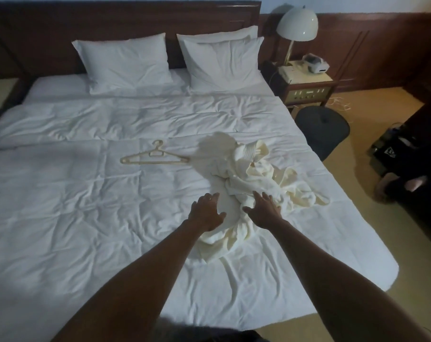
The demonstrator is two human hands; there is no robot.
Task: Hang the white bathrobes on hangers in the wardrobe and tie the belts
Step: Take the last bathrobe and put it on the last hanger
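One robe: your only one in view, crumpled cream-white on the bed.
Bed: your flat work surface, so you can spread things out.
Robe: heaped right of centre, off the hanger, so it needs sorting first.
Hanger: lies bare just left of the robe, within reach.
Left hand: fingers spread, nothing held, over the robe's near edge.
Right hand: fingers spread on the robe, nothing gripped.

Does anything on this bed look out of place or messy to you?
Yes. The bathrobe lies in a crumpled heap on the duvet, not hung up, and the hanger lies bare beside it, apart from it. The left hand and right hand reach open toward the heap.
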